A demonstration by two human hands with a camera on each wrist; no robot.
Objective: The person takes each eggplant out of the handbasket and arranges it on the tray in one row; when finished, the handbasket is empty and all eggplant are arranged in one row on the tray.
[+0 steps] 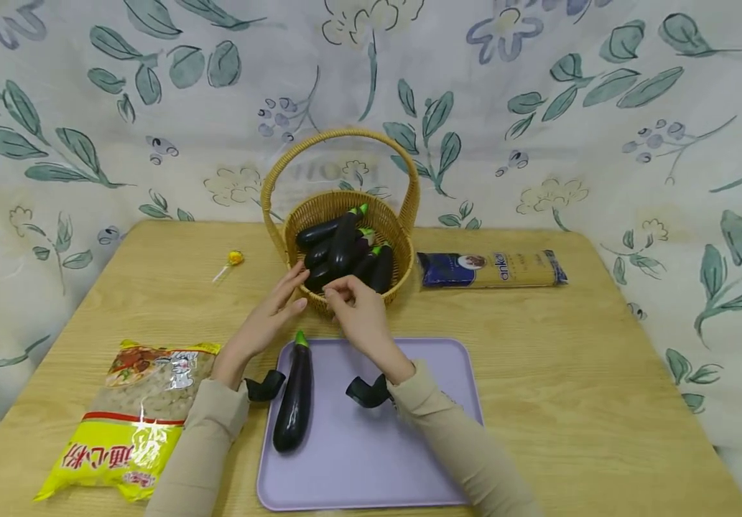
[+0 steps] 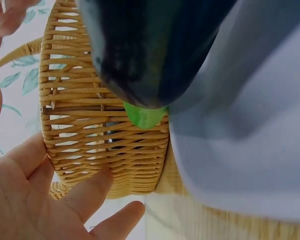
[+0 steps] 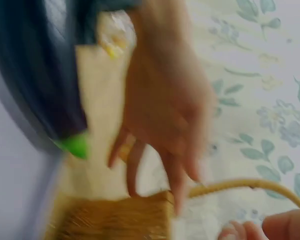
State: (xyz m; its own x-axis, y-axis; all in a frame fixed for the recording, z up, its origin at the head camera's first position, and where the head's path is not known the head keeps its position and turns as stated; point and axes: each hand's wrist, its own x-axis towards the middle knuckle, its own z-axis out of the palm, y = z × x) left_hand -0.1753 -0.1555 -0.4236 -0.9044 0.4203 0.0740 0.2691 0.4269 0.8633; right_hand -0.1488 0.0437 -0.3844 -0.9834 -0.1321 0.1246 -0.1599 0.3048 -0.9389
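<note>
My left hand point(image 1: 266, 319) reaches to the front left rim of a wicker basket point(image 1: 309, 208), fingers extended, with fingertips right at the weave. Over the basket's front rim is my right hand point(image 1: 363, 316), its fingers loosely bent and nothing visible in them. Several dark eggplants point(image 1: 342, 244) with green stem ends lie heaped inside the basket. One more eggplant point(image 1: 294, 402) rests lengthwise on the left side of a lilac tray point(image 1: 403, 459), stem toward the basket. In the left wrist view that eggplant point(image 2: 145, 55) looms close, beside the basket wall point(image 2: 95, 135).
A yellow-and-clear food bag point(image 1: 144, 416) with Chinese lettering lies left of the tray. A lollipop point(image 1: 234, 258) is at the back left. Right of the basket lies a blue-and-gold packet point(image 1: 493, 268). A floral curtain point(image 1: 539, 143) hangs behind the wooden table point(image 1: 571, 388).
</note>
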